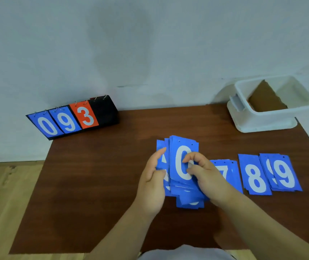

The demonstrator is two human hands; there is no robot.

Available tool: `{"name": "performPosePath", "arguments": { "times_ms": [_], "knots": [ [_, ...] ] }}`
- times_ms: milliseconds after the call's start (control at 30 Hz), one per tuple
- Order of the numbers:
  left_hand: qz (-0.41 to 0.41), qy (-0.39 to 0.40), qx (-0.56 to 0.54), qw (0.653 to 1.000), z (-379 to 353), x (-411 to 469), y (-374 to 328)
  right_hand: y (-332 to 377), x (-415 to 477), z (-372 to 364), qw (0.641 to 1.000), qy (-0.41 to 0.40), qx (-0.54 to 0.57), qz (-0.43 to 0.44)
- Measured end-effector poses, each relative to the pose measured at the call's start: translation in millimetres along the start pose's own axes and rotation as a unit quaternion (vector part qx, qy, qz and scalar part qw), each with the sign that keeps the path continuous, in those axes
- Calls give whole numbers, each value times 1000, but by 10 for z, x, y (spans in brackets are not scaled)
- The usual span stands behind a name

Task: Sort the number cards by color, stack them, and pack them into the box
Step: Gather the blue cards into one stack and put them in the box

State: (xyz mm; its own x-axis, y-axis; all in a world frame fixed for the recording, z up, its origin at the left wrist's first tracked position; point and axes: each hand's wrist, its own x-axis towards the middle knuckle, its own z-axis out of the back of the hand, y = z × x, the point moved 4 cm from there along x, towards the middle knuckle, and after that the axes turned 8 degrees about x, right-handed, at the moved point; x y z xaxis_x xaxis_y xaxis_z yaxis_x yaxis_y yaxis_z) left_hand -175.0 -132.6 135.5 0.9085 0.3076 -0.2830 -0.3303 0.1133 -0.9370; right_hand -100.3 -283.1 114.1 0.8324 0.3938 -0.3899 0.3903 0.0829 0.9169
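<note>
A loose stack of blue number cards (181, 160) with a white 0 on top lies at the middle of the brown table (93, 175). My left hand (154, 182) grips the stack's left edge. My right hand (200, 171) pinches the top 0 card from the right. Blue cards lie flat to the right: a 7 (226, 169) partly under my right hand, an 8 (254, 177), and overlapping 9 cards (284, 173). The white plastic box (262, 119) stands at the far right corner, with a brown piece (266, 100) leaning inside it.
A black flip scoreboard (73, 117) stands at the table's far left corner, showing blue 0, blue 9 and red 3. A grey wall rises behind the table. Wooden floor shows at the left.
</note>
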Motion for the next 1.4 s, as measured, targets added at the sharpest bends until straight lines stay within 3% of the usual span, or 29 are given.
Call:
{"name": "performPosePath", "arguments": {
  "times_ms": [133, 233, 300, 367, 500, 600, 800, 1000, 1200, 1400],
  "knots": [
    [10, 84, -26, 996, -31, 5, 61, -71, -78, -145, 999, -1, -18, -43],
    [10, 150, -42, 988, -138, 48, 103, -112, -134, -76, 997, -58, -31, -49],
    [22, 149, -30, 988, -210, 151, 195, -141, -176, 72, 992, -99, -45, -57],
    [37, 131, 79, 988, -298, 312, 407, -182, -227, 282, 985, -143, -67, -66],
    [139, 127, 300, 935, -440, 499, 946, -320, -319, 724, 966, -215, -116, -82],
    [172, 117, 399, 893, -670, 571, 1164, -462, -378, 990, 963, -203, -141, -107],
    [170, 50, 506, 844, -1224, 546, 1268, -565, -382, 1563, 965, -145, -172, -135],
    [229, -20, 425, 876, -1427, 462, 1379, -588, -255, 2094, 962, -93, -201, -160],
    [220, -56, 359, 905, -1442, 284, 1372, -566, -177, 2287, 961, -43, -218, -162],
    [194, -100, 206, 954, -1528, 157, 988, -451, -186, 2337, 978, -34, -135, -156]
  ]
}}
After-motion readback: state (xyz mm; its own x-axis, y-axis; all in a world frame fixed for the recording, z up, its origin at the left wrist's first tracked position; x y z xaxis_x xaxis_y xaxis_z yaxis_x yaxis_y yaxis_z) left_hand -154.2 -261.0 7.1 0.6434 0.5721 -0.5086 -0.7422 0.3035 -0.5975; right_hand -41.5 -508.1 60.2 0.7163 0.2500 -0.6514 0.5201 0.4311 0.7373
